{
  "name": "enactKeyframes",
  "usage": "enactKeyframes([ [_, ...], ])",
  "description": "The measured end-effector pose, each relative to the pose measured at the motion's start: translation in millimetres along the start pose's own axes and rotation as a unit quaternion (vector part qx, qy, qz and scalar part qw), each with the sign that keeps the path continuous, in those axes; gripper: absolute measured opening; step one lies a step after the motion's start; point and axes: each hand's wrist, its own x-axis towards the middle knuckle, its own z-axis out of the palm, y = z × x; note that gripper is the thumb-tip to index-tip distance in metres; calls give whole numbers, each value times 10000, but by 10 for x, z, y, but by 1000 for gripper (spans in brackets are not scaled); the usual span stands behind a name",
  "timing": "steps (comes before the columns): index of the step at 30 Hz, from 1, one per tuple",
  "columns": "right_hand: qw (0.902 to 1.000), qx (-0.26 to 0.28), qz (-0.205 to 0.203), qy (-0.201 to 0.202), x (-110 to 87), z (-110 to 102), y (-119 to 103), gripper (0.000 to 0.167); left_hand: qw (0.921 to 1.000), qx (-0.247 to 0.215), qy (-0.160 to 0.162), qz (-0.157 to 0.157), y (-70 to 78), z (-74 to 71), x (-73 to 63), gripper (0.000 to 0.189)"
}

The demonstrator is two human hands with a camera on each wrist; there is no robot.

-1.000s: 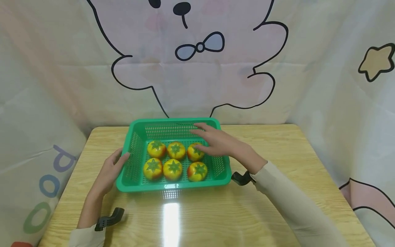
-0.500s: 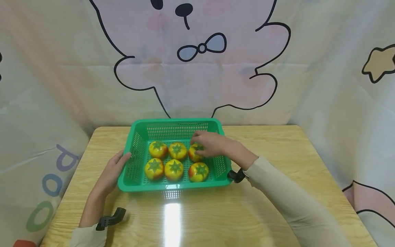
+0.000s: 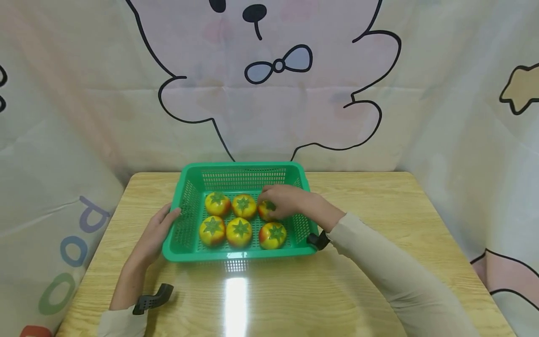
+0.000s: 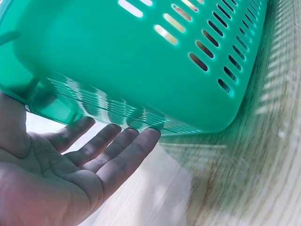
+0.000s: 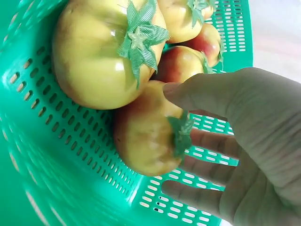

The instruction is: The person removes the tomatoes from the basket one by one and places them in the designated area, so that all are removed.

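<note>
Yellow-red tomatoes with green star-shaped tops, such as the front left one [image 3: 212,231], stand in two rows in a green plastic basket [image 3: 198,257]. My right hand [image 3: 285,201] reaches over the basket's right side and grips the back right tomato [image 5: 148,134]. In the right wrist view its thumb lies on the near side of that fruit and the fingers are behind it; the fruit's green top is tilted toward the palm. My left hand [image 3: 153,234] holds the basket's left side, thumb over the rim, fingers [image 4: 127,162] against the outer wall.
The basket stands on a light wooden table [image 3: 358,281] near its back edge. A printed cloth [image 3: 278,117] hangs behind and at both sides. A red object [image 3: 35,331] shows at the bottom left corner.
My right hand has come down from above the back right tomato and closed its fingers round it. The left hand keeps its place on the basket; the view has shifted slightly.
</note>
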Motion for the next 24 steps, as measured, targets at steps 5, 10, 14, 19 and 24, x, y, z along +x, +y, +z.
enactKeyframes([
  [5, 9995, -28, 251, -177, 19, 39, 0, 48, 10000, 14, 10, -41, 27, 20, 18, 76],
  [10, 9990, -5, 393, -235, 27, 54, -12, 44, 10000, 47, -9, -30, 30, 27, 17, 76],
  [14, 9991, -25, 386, -167, 41, 53, -26, 35, 10000, 70, 24, -23, 35, 22, 10, 75],
  [19, 9987, -93, 461, -211, 59, 49, -50, 34, 10000, 76, 39, -9, 30, 16, 5, 75],
  [24, 9986, -89, 448, -250, 63, 39, -65, 39, 10000, 32, 53, -19, 10, 18, -10, 75],
])
